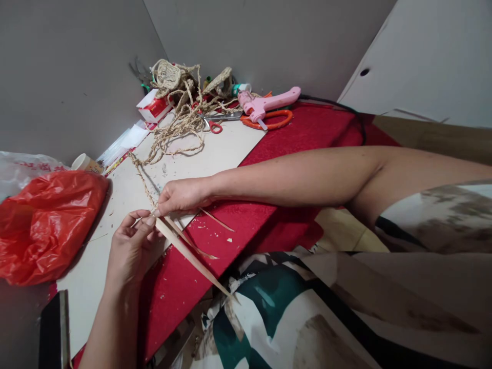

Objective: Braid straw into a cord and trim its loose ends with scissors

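Note:
My left hand (132,238) is closed in a pinch, thumb against fingers, on pale dried leaf strips (188,254). One broad strip trails from it across the table edge to the patterned clothing, with narrower strips beside it. My right hand (180,197) pinches the end of a braided straw cord (144,182), fingertips touching those of my left hand. From there the cord runs up the white board to a tangled heap of the same cord (169,136). The exact crossing of the strips is hidden by my fingers.
A pink glue gun (269,104) lies by orange-handled scissors (282,120) and small red-handled scissors (214,126). A red plastic bag (49,220), a paper cup (86,163) and a dark phone-like slab (54,330) are at left. Scraps dot the red cloth (319,125).

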Available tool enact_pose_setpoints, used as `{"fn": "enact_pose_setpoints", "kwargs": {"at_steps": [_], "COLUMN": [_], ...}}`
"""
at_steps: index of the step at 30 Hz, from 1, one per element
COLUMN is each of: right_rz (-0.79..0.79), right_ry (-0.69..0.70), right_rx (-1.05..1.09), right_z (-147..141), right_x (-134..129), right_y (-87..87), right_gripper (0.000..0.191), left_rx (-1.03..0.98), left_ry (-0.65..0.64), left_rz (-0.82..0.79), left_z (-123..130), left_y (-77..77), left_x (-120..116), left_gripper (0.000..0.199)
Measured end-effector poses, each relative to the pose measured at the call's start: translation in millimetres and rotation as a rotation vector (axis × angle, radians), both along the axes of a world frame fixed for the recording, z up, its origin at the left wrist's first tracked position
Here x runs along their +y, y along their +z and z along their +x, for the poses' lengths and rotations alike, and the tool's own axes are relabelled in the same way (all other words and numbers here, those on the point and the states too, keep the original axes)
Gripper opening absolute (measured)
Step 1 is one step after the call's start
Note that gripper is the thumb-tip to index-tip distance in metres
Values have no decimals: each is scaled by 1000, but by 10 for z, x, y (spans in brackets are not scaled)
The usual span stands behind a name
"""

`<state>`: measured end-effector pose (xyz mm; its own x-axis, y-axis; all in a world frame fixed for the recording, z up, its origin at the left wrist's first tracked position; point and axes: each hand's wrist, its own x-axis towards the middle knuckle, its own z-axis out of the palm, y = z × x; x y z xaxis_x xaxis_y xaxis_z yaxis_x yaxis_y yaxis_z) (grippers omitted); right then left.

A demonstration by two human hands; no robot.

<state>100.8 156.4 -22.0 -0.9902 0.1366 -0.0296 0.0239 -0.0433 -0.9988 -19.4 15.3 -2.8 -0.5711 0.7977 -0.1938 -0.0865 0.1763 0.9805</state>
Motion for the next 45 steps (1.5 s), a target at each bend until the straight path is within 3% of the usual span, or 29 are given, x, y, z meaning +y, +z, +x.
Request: {"fn": "enact_pose_setpoints", "kwargs": {"at_steps": [8, 18, 34, 45], "right_rz": [14, 96, 240, 332], "right_ry": [-31, -79, -28, -34], "right_rx": [12, 24, 80, 43], "right_z": [-7, -28, -59, -29], "right_x": [-24, -27, 23, 14], "right_y": [-3, -17, -104, -41], "right_gripper": [27, 22, 27, 21], "left_rx": [-12, -80, -66, -39], "left_ry": [-29, -134, -106, -60], "left_rz": [-4, -109, -187, -203], "left_z": [-1, 2, 2, -18], "left_y": [25, 43, 27, 7], "left_x": [-23, -38, -52, -64], "left_gripper": [33, 19, 25, 25]}}
